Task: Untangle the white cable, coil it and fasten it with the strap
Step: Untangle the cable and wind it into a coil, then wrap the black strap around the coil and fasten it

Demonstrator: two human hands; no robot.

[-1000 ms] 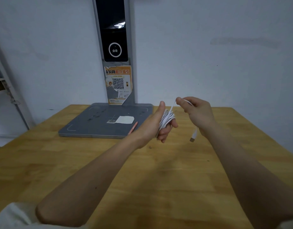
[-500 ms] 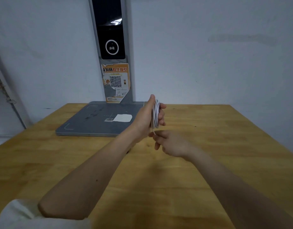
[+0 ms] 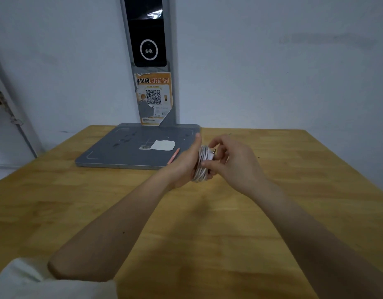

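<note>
Right hand [image 3: 233,162] has risen from below the coil to its side, fingers [image 3: 207,164] now pinching the plug end against it. Left hand [image 3: 186,162] grips the white cable [image 3: 200,167], fully wound, above the tabletop [image 3: 207,223]. Strap not identifiable; fastening remains.

left hand [image 3: 186,162]: gripping cable coil [image 3: 202,164] | right hand [image 3: 233,160]: fingers pinching plug end

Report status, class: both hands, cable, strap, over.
Left hand grips the coiled cable. Right hand pinches the plug end against the coil. No strap in sight. Nothing in the way.
</note>
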